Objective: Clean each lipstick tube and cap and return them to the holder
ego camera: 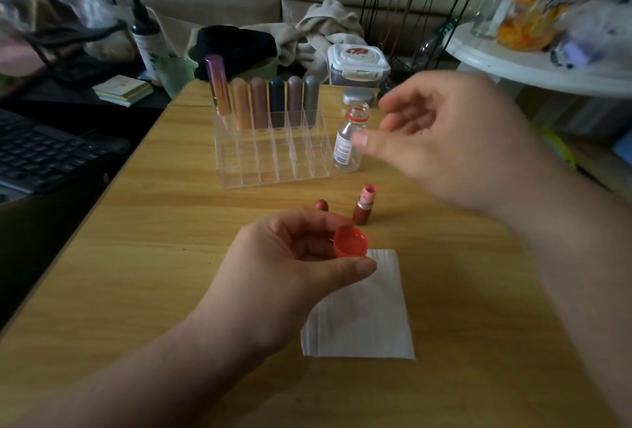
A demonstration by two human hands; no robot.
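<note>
My left hand (290,256) pinches a small red bottle cap (351,242), open side up, above the near edge of a white tissue (362,318). My right hand (441,140) hovers open and blurred just right of a small clear bottle (350,138) that stands uncapped. An open red lipstick tube (364,205) stands on the wooden table (171,256), with its red cap (321,204) upright to its left. The clear acrylic holder (273,150) carries several capped lipsticks (260,103) in its back row.
A silver-lidded jar (358,96) and a white lidded container (359,63) stand behind the bottle. A black keyboard (44,157) lies off the table's left. Sticky notes (123,90), a pump bottle (147,34), cloths and a wire jewellery stand (420,0) crowd the back.
</note>
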